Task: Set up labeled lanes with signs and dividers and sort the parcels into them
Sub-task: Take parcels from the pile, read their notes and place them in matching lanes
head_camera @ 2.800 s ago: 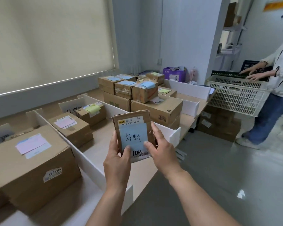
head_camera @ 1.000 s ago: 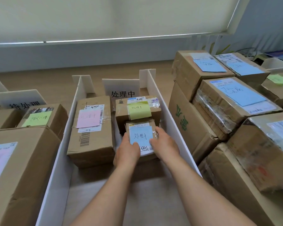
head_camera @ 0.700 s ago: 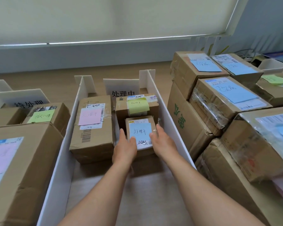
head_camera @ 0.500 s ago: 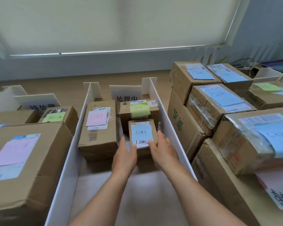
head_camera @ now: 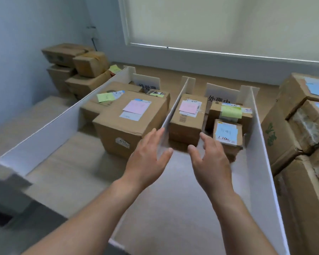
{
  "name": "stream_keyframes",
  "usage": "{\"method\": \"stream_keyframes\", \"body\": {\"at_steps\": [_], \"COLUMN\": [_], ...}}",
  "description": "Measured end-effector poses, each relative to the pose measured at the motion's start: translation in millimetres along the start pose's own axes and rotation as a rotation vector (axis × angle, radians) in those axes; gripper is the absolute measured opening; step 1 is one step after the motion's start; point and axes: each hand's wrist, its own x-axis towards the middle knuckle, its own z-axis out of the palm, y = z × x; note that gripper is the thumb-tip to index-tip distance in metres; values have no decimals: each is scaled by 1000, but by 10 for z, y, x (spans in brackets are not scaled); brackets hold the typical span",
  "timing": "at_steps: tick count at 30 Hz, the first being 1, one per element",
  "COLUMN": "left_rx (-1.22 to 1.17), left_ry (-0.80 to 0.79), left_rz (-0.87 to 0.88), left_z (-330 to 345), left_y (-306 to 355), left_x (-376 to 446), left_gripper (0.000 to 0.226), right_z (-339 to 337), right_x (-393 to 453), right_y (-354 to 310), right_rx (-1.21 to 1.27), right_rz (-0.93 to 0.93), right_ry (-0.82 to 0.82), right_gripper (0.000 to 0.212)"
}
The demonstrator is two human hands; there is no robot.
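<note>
A small parcel with a blue note [head_camera: 227,136] sits in the middle lane, in front of a box with a yellow note [head_camera: 230,113] and beside a box with a pink note [head_camera: 187,116]. A white sign with black writing [head_camera: 221,95] stands at that lane's far end. My left hand [head_camera: 147,159] and my right hand [head_camera: 209,157] hover open and empty in front of the parcels, touching nothing. The left hand overlaps the white divider [head_camera: 175,105]. A large pink-noted box [head_camera: 131,122] fills the left lane under another sign [head_camera: 146,83].
A white divider [head_camera: 261,144] walls the lane's right side, with stacked cardboard boxes [head_camera: 300,126] beyond it. A long white divider [head_camera: 50,126] bounds the left lane. More boxes [head_camera: 75,69] are piled in the far left corner. The wooden table [head_camera: 166,199] shows between my forearms.
Both hands have let go of the blue-noted parcel, which now rests in the middle lane, and have drawn back open. My view has swung to the left.
</note>
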Motion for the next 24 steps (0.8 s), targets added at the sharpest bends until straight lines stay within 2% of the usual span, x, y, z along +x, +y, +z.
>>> {"method": "stream_keyframes", "body": {"at_steps": [5,11,18,24], "left_rx": [5,9,95,158], "left_ry": [161,236,349,413], "left_rz": [-97,-175,-250,-327], "left_z": [-541,-1311,-2355,-2983], "left_y": [-395,-986,-1840,-2675], "left_x": [-452,-901,-1316,-1557], "left_gripper": [59,56,55,51], "right_z": [222,674,1531,2305], "right_x": [-336,-649,-1058,-1339], "right_y": [-559,-1388,-2581,-3418], "right_rx": [-8,-21,-48,-35], "right_rz": [-169,-280,-376,-417], "right_ry": [-3,-33,-139,-200], "right_gripper": [51,51,52,50]}}
